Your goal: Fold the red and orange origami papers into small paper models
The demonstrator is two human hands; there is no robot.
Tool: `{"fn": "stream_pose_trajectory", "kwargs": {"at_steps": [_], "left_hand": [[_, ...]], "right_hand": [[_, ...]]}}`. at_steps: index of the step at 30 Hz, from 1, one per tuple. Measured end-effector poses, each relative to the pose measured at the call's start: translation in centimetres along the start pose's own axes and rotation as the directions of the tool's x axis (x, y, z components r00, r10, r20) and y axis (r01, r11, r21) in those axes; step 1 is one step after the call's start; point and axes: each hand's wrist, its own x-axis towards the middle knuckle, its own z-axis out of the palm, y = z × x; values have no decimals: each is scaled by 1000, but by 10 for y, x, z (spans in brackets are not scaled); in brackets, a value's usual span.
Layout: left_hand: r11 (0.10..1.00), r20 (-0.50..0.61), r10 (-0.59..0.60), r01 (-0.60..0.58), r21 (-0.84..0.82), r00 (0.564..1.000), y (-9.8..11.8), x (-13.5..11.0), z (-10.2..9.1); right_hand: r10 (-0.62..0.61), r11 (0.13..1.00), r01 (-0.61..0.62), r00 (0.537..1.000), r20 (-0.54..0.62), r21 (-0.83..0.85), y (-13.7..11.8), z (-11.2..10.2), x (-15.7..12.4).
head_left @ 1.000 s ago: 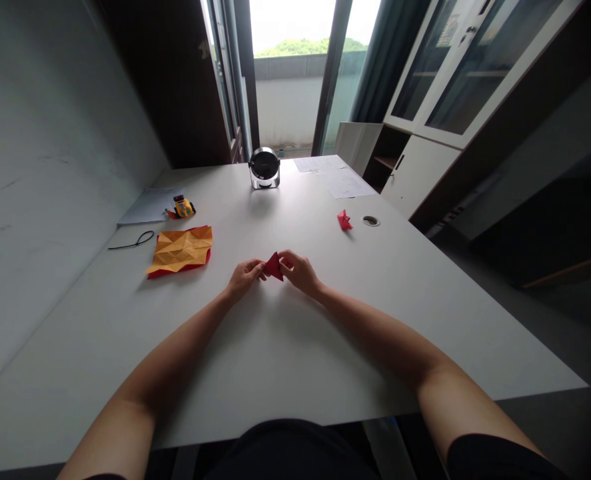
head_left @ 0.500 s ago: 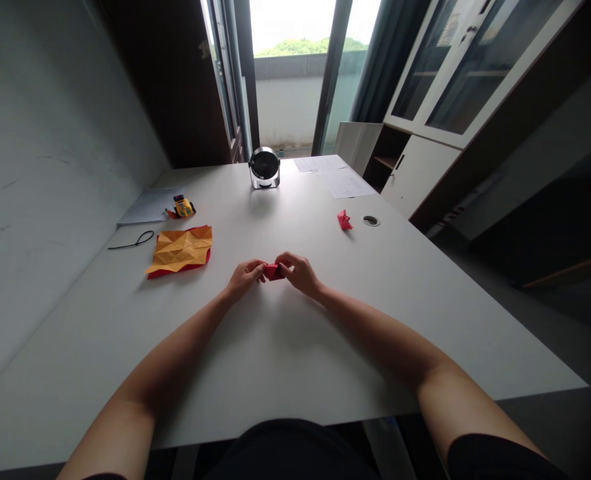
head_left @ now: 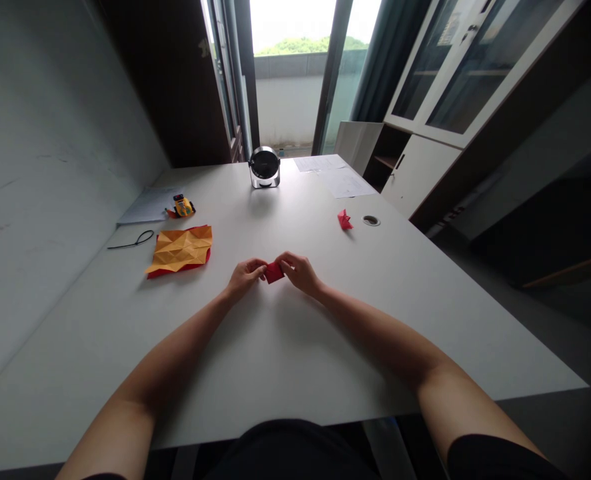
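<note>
Between my two hands is a small folded red paper, held just above the white table. My left hand pinches its left edge between thumb and fingers. Its right edge is gripped by my right hand, fingers curled and partly hiding the corner. To the left lie creased orange sheets over red paper. A small red origami piece rests farther off on the right.
A round black device on a metal stand stands at the back. On the left are a yellow toy, a black cable tie and white papers. More papers and a cable hole are at right.
The red paper has turned in my fingers, so a flatter, squarer face shows with its lower edge tilted. Both hands stay in nearly the same place.
</note>
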Motion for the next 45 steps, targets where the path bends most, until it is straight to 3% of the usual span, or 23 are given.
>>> {"fn": "stream_pose_trajectory", "kwargs": {"at_steps": [4,11,23,35,45], "left_hand": [[999,-29,20,-19,37,999,-1,0,1],[992,-99,73,-62,105,992,-4,-1,0],[999,-69,32,-31,25,997,5,-1,1],[993,25,60,-62,105,998,2,-4,-1],[996,-72,84,-83,16,994,-5,0,-1]], "right_hand": [[28,1000,-28,1000,-8,8,5,1,0],[61,998,-61,985,163,-10,18,6,2],[93,996,-94,990,107,2,18,7,2],[71,995,-65,995,72,-79,16,8,2],[68,997,-71,982,175,8,16,8,2]]}}
